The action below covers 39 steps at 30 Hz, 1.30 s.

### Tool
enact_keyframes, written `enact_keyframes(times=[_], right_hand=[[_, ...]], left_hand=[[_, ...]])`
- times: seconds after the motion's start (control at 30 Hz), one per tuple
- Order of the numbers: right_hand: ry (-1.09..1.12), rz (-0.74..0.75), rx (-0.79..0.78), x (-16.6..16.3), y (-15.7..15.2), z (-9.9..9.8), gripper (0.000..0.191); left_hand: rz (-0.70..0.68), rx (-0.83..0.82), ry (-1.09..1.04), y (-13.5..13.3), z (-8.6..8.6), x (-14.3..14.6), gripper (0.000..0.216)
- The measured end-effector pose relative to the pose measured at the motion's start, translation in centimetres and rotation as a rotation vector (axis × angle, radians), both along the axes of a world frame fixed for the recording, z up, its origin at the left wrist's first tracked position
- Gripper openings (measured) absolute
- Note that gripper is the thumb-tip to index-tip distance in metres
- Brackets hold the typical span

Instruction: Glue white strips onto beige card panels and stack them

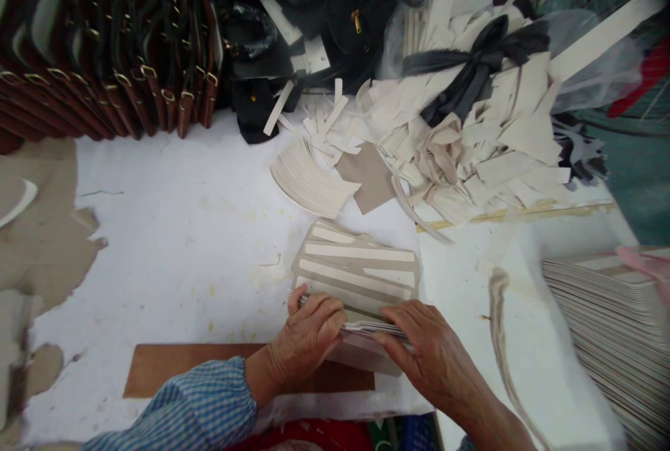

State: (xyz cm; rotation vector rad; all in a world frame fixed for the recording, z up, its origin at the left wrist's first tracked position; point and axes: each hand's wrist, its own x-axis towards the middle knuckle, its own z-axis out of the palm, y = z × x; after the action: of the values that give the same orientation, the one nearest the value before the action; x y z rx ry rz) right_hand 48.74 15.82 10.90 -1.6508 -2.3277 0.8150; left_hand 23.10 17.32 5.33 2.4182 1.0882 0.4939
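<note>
Both hands were clamped on a thin stack of grey card pieces [361,276] at the near edge of the white bench [172,241]: the left hand [308,336] curled over its near-left corner, the right hand [434,353] pinching the right edge. Loosely squared, those smooth flat sheets could have slid and fanned out. Pale strips striped the top piece. Beyond, a heap of cream offcuts [471,137] sat limp and papery.

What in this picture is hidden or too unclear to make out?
- Near edge of the card stack: covered by the left hand and right hand.
- Fanned sheets: blurred and cut off by the right edge.
- Brown bags: cut off at the top edge.
</note>
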Motion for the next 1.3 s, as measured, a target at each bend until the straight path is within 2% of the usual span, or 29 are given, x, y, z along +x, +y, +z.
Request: enact_keyframes(times=[0.2, 0.4, 0.6, 0.73, 0.9, 1.03, 1.1, 1.2, 1.3], right_hand=[[-0.158, 0.045, -0.106, -1.6, -1.8, 1.1, 0.034], [-0.26, 0.067, -0.091, -3.7, -3.2, 2.2, 0.026], [-0.337, 0.036, 0.043, -5.0, -5.8, 1.1, 0.051], [-0.353, 0.009, -0.006, -4.8, -7.1, 0.5, 0.057], [-0.348, -0.011, -0.186, -4.1, -6.6, 1.0, 0.055], [-0.28, 0.007, -0.237, -3.6, -5.0, 1.5, 0.053], [-0.247, 0.029, -0.247, -3.3, -4.4, 1.7, 0.045], [-0.228, 0.052, -0.246, -3.2, -4.1, 2.1, 0.027], [-0.232, 0.046, -0.231, -3.4, -4.6, 2.3, 0.026]], left_hand=[[-0.028, 0.026, 0.019, -0.7, 0.3, -0.4, 0.025], [-0.111, 0.086, 0.093, -1.6, 2.3, -0.7, 0.038], [-0.135, 0.114, 0.239, -2.3, 4.5, -1.1, 0.046], [-0.158, 0.101, 0.296, -2.6, 5.1, -1.9, 0.048], [-0.145, 0.007, 0.351, -1.5, 5.3, -3.1, 0.049], [-0.192, -0.078, 0.352, 0.0, 5.2, -3.5, 0.052], [-0.206, -0.096, 0.344, 0.5, 5.3, -3.5, 0.051], [-0.218, -0.093, 0.332, 0.7, 5.6, -3.6, 0.037], [-0.214, -0.071, 0.316, 0.3, 5.9, -4.0, 0.026]])
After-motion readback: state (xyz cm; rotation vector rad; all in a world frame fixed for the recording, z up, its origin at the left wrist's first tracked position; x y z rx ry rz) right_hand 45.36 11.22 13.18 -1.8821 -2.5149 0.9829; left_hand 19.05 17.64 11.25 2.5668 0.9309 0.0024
